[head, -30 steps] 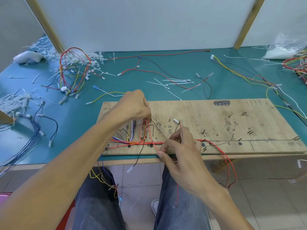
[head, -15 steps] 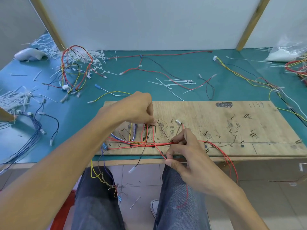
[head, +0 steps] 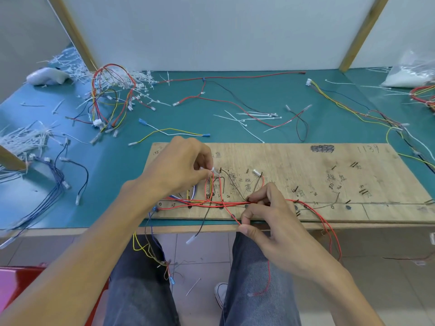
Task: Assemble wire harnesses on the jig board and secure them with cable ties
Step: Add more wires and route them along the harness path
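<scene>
Both hands crowd the jig board's (head: 306,161) left half. The left hand (head: 179,170) pinches a white connector (head: 214,171) above the pegs, and the right hand (head: 270,220) pinches the red wires (head: 226,204) strung along the near edge, so that stretch is blocked. The board's right half is bare wood with only short pegs (head: 363,191) standing up. Red loops (head: 329,231) hang off the front edge beside the right wrist. Behind the board, loose cable ties (head: 254,115) and a yellow-white lead (head: 169,132) litter the tabletop (head: 117,184). To the left, a teal strip lies open before the blue wires (head: 47,200).
</scene>
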